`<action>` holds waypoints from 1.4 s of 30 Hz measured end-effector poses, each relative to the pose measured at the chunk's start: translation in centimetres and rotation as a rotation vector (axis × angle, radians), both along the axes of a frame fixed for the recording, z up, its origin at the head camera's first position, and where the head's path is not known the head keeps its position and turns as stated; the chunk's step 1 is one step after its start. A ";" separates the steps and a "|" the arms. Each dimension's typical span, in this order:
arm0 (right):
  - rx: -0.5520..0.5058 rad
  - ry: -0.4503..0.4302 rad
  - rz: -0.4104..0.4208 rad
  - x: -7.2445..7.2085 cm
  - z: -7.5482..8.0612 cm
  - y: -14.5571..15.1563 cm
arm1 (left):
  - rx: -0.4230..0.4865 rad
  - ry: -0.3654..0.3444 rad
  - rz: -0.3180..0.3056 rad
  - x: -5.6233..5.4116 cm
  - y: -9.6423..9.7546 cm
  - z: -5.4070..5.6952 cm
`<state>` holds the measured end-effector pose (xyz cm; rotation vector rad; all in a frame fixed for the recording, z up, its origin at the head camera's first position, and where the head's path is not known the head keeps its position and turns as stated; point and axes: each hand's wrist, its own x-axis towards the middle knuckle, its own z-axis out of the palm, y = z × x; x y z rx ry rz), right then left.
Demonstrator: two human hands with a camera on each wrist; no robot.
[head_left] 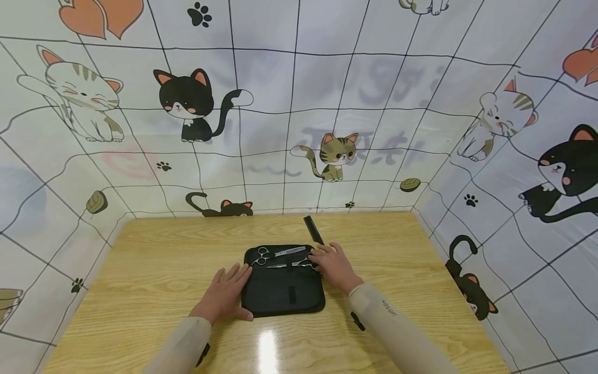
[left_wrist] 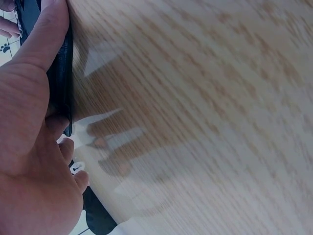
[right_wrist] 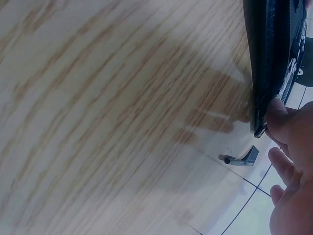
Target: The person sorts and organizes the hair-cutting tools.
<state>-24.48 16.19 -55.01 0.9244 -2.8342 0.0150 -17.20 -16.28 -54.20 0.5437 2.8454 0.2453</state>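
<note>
A black case (head_left: 285, 292) lies unfolded flat on the wooden table. Along its far half lie two pairs of silver scissors, the upper scissors (head_left: 289, 252) and the lower scissors (head_left: 280, 266), the latter crossed by a small strap. My left hand (head_left: 226, 292) rests at the case's left edge with fingers extended and thumb by the near corner. At the far right corner, my right hand (head_left: 337, 267) touches the case, its fingertips over the lower scissors' handles. The right wrist view shows the thumb against the case's edge (right_wrist: 264, 63). A black comb (head_left: 313, 229) lies just beyond that hand.
The light wooden table (head_left: 163, 270) stretches around the case on all sides. White cloth walls (head_left: 271, 130) printed with cats and grid lines rise behind the table and at both sides.
</note>
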 end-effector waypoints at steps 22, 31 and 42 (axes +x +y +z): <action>0.025 0.036 0.010 -0.1 -0.2 -0.4 | -0.010 -0.001 -0.003 -0.1 -0.1 -0.2; 0.095 0.023 -0.023 -0.1 0.2 -1.0 | -0.018 0.005 0.001 -0.2 0.0 -0.3; 0.112 0.019 -0.038 0.1 0.7 -1.5 | -0.086 0.018 -0.006 -0.1 0.4 0.2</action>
